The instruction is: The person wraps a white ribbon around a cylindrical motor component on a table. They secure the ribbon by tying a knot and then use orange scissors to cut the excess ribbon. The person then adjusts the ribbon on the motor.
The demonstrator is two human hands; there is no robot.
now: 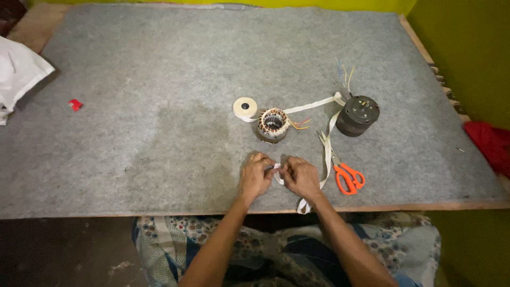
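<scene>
A small motor-repair workshop — informal, perhaps set up in a home. A low wooden board covered in grey felt (159, 106) serves as the bench; on it lie a copper-wound stator (273, 124), a dark motor housing (357, 115) with loose wire leads, a roll of white tape (245, 107) and orange-handled scissors (348, 177). Yellow-green walls (467, 53) close it in — the worker sits on the floor

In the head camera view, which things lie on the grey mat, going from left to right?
Small red scrap → round roll of white tape → copper-wound stator ring → orange-handled scissors → dark cylindrical motor housing.
</scene>
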